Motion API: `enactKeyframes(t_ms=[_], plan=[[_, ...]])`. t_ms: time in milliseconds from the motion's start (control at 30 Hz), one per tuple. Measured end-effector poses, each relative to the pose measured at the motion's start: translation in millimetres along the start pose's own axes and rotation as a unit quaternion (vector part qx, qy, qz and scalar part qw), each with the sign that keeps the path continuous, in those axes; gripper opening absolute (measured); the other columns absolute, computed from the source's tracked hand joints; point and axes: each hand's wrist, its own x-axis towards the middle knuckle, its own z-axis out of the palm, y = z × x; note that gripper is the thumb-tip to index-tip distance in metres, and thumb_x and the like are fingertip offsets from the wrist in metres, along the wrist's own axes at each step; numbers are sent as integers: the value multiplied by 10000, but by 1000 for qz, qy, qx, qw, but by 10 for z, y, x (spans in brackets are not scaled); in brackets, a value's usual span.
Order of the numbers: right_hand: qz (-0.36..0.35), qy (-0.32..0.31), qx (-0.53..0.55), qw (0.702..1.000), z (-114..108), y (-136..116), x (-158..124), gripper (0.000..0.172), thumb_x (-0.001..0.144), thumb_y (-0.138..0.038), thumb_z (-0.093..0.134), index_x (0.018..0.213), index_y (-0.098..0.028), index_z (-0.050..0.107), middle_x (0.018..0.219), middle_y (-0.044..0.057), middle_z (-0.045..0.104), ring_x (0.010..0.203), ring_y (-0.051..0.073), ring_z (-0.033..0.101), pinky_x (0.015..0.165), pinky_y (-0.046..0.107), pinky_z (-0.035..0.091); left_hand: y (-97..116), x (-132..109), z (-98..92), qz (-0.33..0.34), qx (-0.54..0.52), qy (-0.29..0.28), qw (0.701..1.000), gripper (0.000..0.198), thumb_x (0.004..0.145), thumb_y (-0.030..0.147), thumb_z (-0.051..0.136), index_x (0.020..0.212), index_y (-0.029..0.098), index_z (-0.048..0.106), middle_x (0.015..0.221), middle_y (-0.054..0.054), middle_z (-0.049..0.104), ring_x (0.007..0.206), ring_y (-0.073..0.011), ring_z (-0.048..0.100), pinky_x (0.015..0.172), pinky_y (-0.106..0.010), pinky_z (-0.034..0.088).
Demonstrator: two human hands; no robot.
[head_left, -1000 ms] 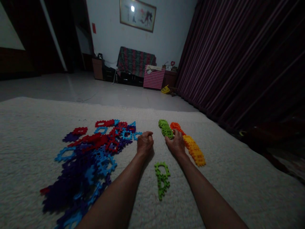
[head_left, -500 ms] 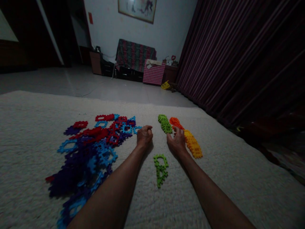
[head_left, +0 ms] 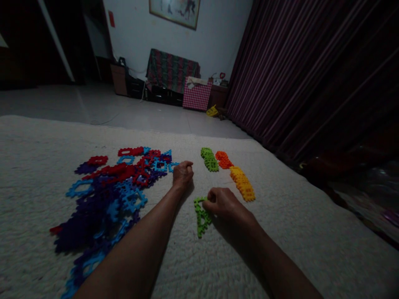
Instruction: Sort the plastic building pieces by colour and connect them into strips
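My right hand (head_left: 225, 204) has come down on two green notched plastic building pieces lying on the pale cover. Its fingertips are pinched on the edge of the upper, frame-shaped piece (head_left: 199, 200), partly hiding it. Touching that piece below is a green triangular one (head_left: 203, 222). My left hand (head_left: 183, 173) rests closed beside the right end of the mixed pile; whatever its curled fingers may contain is hidden. Beyond my hands lie a green row (head_left: 210, 160) of overlapping pieces, an orange row (head_left: 223, 160) and a yellow row (head_left: 242, 184).
A loose pile of purple, blue and red pieces (head_left: 102, 203) spreads over the left side of the pale quilted cover (head_left: 296, 232). Past its far edge are a tiled floor (head_left: 165, 118) and a low cabinet (head_left: 165, 95). Dark curtains (head_left: 280, 74) hang at right.
My right hand has moved from the green and orange rows toward me, onto the loose green pieces, and its fingers have closed. My left hand stays closed by the pile. The view has shifted slightly.
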Motion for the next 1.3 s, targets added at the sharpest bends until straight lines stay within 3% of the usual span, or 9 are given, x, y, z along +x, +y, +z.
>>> enactKeyframes(t_ms=[167, 333, 467, 667, 900, 1300], plan=[[28, 29, -39, 998, 113, -27, -7, 107, 747, -239, 603, 683, -186, 671, 684, 51, 687, 633, 156, 586, 566, 247, 325, 35, -17, -26, 6, 2, 5, 1000, 351, 785, 98, 472, 962, 150, 771, 953, -78, 772, 896, -183, 717, 898, -280, 536], [11, 76, 6, 997, 137, 58, 59, 135, 765, -249, 599, 664, -177, 653, 661, 39, 676, 631, 150, 591, 590, 238, 352, 24, -12, -4, -2, -2, 3, 1000, 348, 786, 103, 479, 963, 163, 773, 928, -72, 772, 841, -178, 724, 854, -285, 553], [19, 159, 27, 987, 133, 244, 308, 154, 787, -266, 585, 677, -173, 639, 660, 33, 665, 623, 148, 586, 595, 233, 371, -54, 10, 54, 0, -13, 7, 1000, 339, 798, 114, 482, 973, 168, 768, 947, -74, 770, 825, -170, 727, 834, -276, 557], [42, 265, -28, 963, 123, 533, 819, 173, 830, -292, 558, 791, -165, 668, 761, 66, 697, 697, 169, 614, 657, 251, 402, -102, 19, 89, -1, -22, -4, 1000, 340, 805, 122, 482, 995, 181, 758, 945, -60, 765, 831, -168, 729, 818, -277, 565], [63, 289, -69, 953, 145, 574, 1125, 230, 881, -286, 506, 940, -150, 682, 862, 109, 725, 757, 207, 646, 701, 284, 428, -65, -5, 62, 9, -16, 4, 1000, 344, 789, 101, 484, 976, 178, 762, 950, -60, 766, 850, -165, 719, 822, -271, 559], [124, 283, -46, 950, 132, 598, 1202, 319, 915, -296, 463, 1080, -126, 676, 866, 142, 730, 781, 249, 680, 700, 315, 448, -45, -3, 46, 15, -4, -4, 1000, 337, 797, 99, 487, 979, 175, 761, 966, -61, 764, 891, -171, 717, 858, -275, 549]])
